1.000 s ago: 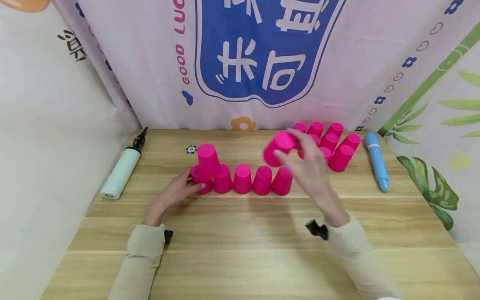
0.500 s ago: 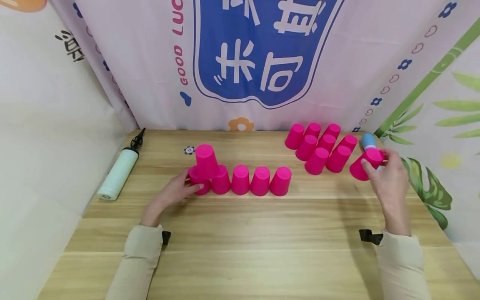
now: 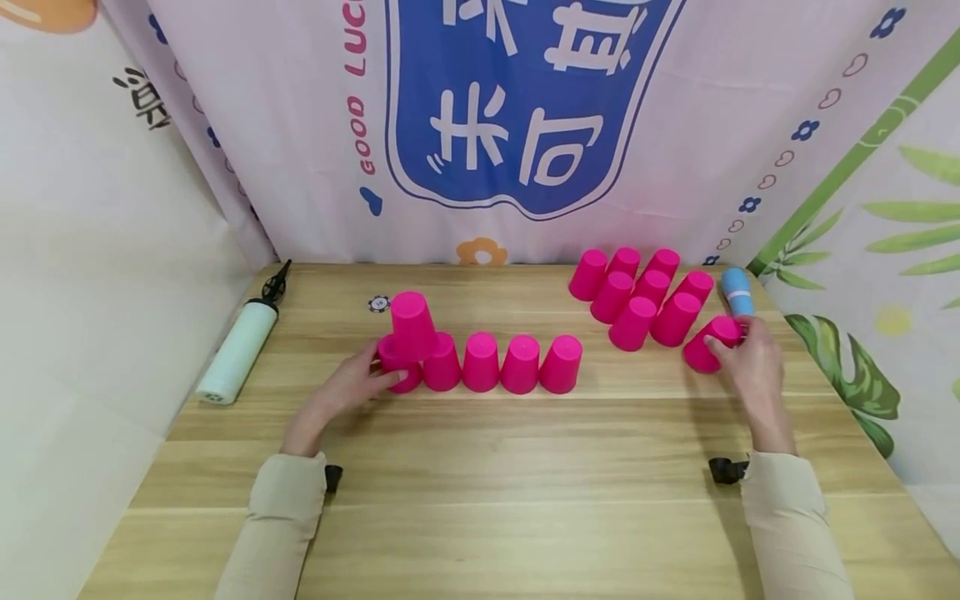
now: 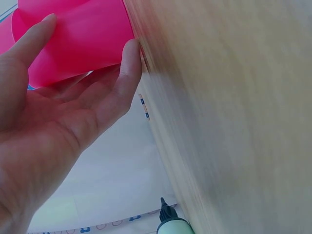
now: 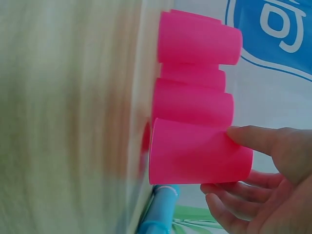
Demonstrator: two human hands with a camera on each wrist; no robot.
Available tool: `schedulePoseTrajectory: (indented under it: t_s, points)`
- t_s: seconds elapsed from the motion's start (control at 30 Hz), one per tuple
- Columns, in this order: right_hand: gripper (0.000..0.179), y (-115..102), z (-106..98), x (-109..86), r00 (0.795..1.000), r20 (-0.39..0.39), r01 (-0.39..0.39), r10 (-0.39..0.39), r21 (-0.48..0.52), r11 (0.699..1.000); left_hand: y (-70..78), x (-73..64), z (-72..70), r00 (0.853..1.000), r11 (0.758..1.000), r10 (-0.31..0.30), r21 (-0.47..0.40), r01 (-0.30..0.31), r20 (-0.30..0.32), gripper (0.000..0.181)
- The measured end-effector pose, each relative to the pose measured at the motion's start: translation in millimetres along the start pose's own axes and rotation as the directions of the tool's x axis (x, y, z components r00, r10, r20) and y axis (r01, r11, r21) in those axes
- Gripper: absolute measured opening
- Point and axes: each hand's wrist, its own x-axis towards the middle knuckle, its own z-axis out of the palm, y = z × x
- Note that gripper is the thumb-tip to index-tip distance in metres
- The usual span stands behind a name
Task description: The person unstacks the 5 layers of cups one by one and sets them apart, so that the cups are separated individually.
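Several pink plastic cups stand upside down in a row, with the cup at its middle (image 3: 481, 362) near the table's centre. One more cup (image 3: 413, 325) sits on top of the row's two leftmost cups. My left hand (image 3: 352, 387) holds the leftmost bottom cup (image 4: 83, 39), thumb on the near side and fingers behind. At the right, my right hand (image 3: 752, 367) grips another upside-down cup (image 5: 200, 153) between thumb and fingers, beside the back-right group of cups (image 3: 632, 323). In the right wrist view its rim is at or just above the tabletop.
A pale green hand pump (image 3: 240, 350) lies at the table's left edge. Behind the right hand is a blue cylindrical object (image 3: 737, 292), partly hidden. A poker chip (image 3: 379, 303) lies behind the row. Printed cloth (image 3: 300, 167) hangs at the back and sides.
My right hand has carried its cup from above the row's right end to the right side of the cup group, then lowered it slightly. The left hand stays at the leftmost cup.
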Motion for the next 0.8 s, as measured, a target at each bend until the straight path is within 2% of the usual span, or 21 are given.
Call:
schedulePoseTrajectory:
  t_s: [0.23,0.37,0.4,0.5,0.53,0.57,0.63,0.7,0.73,0.8]
  points:
    - [0.061,4.9,7.9,5.8,1.000,0.014,0.015,-0.015,0.002,1.000,-1.4,-0.5,-0.3,1.000,1.000,0.009,0.009,-0.009,-0.010,0.072]
    - [0.064,5.0,8.9,7.6,1.000,0.028,-0.012,0.011,0.016,1.000,-1.7,-0.5,0.0,1.000,1.000,0.012,0.009,-0.012,-0.011,0.073]
    - [0.064,3.2,7.4,6.4,1.000,0.015,-0.012,0.012,0.020,1.000,-1.5,-0.4,0.1,1.000,1.000,0.013,0.009,-0.013,-0.012,0.073]
    - [0.059,-9.5,1.5,0.9,0.991,-0.123,0.051,-0.045,0.053,0.997,-1.3,0.1,0.5,1.000,1.000,0.017,0.010,-0.017,-0.011,0.073]
    - [0.056,-17.9,-1.5,-2.2,0.979,-0.185,0.100,-0.085,0.071,0.992,-1.2,0.2,0.6,1.000,1.000,0.018,0.009,-0.018,-0.011,0.073]
    - [0.052,-28.4,-4.3,-5.2,0.956,-0.258,0.169,-0.141,0.091,0.981,-0.9,0.2,0.5,1.000,1.000,0.021,0.006,-0.021,-0.012,0.073]
    - [0.044,-52.9,-6.5,-11.6,0.887,-0.380,0.332,-0.264,0.123,0.935,-0.6,0.2,0.5,1.000,1.000,0.022,0.005,-0.022,-0.014,0.071]
    - [0.041,-81.9,-6.4,-21.0,0.841,-0.399,0.460,-0.365,0.174,0.871,-0.5,0.4,0.7,1.000,1.000,0.020,0.006,-0.020,-0.017,0.070]
    - [0.041,-96.3,-4.4,-25.8,0.815,-0.394,0.526,-0.425,0.193,0.828,-0.5,0.5,0.8,1.000,1.000,0.020,0.007,-0.020,-0.019,0.070]
    - [0.041,-125.4,4.0,-37.8,0.785,-0.345,0.605,-0.514,0.252,0.755,-0.6,0.7,1.3,1.000,1.000,0.021,0.009,-0.021,-0.017,0.070]
